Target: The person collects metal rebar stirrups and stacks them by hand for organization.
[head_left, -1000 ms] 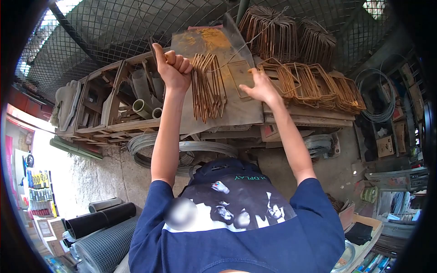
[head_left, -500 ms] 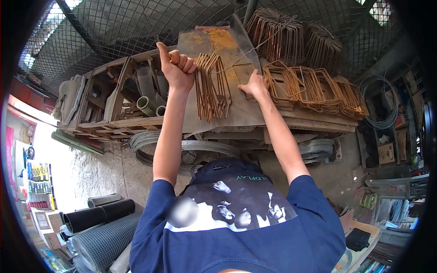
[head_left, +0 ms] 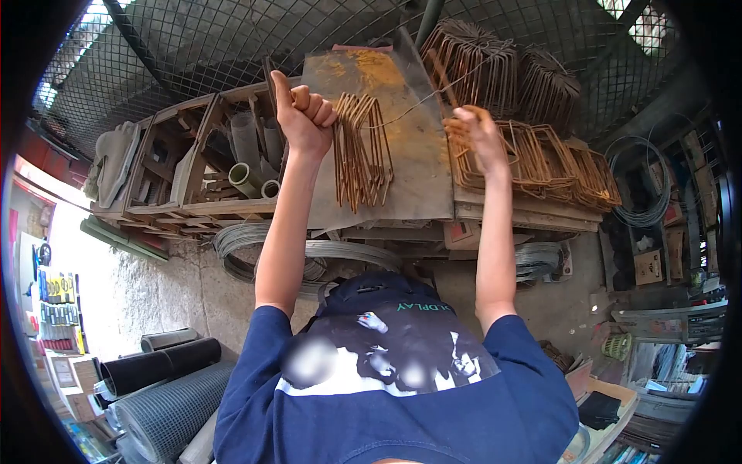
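My left hand is closed in a fist with the thumb sticking up, at the near-left corner of a bundle of rusty bent-bar stirrups. Its curled fingers hide the exact grip. The bundle's loops stand side by side over a worn metal sheet. Blurred by motion, my right hand is closed around a rusty stirrup, of which one bar shows slanting up past the fingers. A thin wire stretches from the bundle toward the upper right.
More rusty stirrups are piled on the right of the bench, with darker bundles behind them. Wooden compartments with pipes stand left. Wire coils lie under the bench edge. Mesh rolls rest on the floor at lower left.
My right hand has moved right and up from the metal sheet, lifting the stirrup that lay beside it. The left hand and the bundle have hardly moved.
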Demonstrator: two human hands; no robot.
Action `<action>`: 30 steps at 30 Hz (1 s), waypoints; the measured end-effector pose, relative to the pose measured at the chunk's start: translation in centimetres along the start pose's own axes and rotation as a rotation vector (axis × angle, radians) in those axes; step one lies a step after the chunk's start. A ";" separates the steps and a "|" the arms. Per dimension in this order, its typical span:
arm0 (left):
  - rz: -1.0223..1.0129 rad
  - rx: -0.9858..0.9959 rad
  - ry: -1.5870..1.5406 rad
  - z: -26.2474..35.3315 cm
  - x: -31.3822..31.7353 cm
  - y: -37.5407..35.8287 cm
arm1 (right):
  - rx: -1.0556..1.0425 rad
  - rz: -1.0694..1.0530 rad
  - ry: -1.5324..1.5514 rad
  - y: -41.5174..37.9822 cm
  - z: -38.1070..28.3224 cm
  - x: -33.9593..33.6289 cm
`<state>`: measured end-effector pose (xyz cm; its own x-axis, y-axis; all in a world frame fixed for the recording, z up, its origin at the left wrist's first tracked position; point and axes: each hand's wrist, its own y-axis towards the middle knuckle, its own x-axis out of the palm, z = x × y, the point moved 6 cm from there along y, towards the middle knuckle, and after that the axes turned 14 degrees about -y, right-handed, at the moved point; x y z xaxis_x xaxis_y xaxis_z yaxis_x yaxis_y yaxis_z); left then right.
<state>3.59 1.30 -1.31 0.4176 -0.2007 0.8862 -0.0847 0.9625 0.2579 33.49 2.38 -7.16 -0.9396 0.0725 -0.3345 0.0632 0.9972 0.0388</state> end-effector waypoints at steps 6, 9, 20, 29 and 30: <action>-0.033 -0.006 -0.003 -0.1 0.0 0.3 | -0.370 0.289 0.209 -1.9 -5.6 -7.4; -0.030 0.002 -0.007 -0.2 0.0 0.4 | -0.498 0.259 0.199 -3.0 -7.7 -9.0; -0.064 0.020 0.026 -0.2 0.1 0.6 | -0.441 -0.061 -0.078 -6.0 -4.8 -0.8; -0.069 0.023 0.054 -0.2 0.1 0.6 | -0.455 -0.074 -0.156 -7.7 -0.2 6.5; -0.066 0.030 0.051 -0.1 0.1 0.6 | -0.427 -0.080 -0.170 -7.8 0.0 6.9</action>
<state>3.72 1.88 -1.09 0.4685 -0.2534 0.8463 -0.0820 0.9414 0.3273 26.55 -4.94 -9.77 -0.8654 0.0328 -0.5001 -0.1845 0.9069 0.3788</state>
